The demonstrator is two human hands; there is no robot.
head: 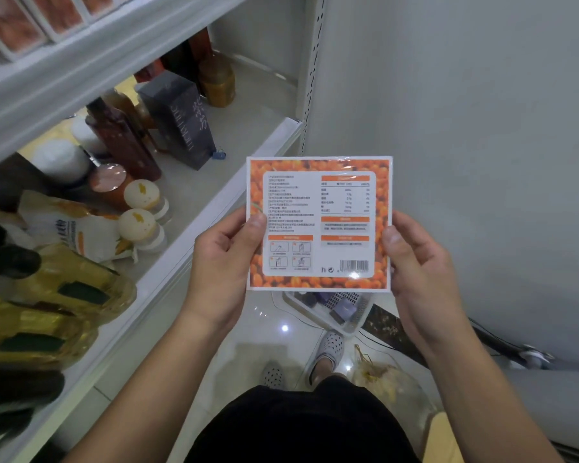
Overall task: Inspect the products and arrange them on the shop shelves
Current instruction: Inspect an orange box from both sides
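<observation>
Holding up a flat square packet (320,222) with both hands, out in the air just past the front edge of the lower shelf (248,105), touching nothing else. Pinched at the left edge by the left hand (221,262), with thumb on top and fingers tucked behind. Pinched at the right edge by the right hand (418,262) in the same way. Turned back side up, showing small print, little pictures and a bar code inside an orange berry border.

Wrapped in shiny clear film, so likely a bit slippery. Looks thin and light, and stiff like card, lying flat with no sag. Probably fine to carry in one hand. Best held at the edges, thumb on top and fingers under, not squeezed in the middle, to keep from bending it.

Seems to be at the looking-over step, not put away yet. Maybe meant for the upper shelf (81,61), beside the look-alike orange packets (61,15) lined up at its front edge. Would need sliding in gently, without knocking the row.

Also seen down on the floor: a white basket (310,312) with small dark boxes inside.
</observation>
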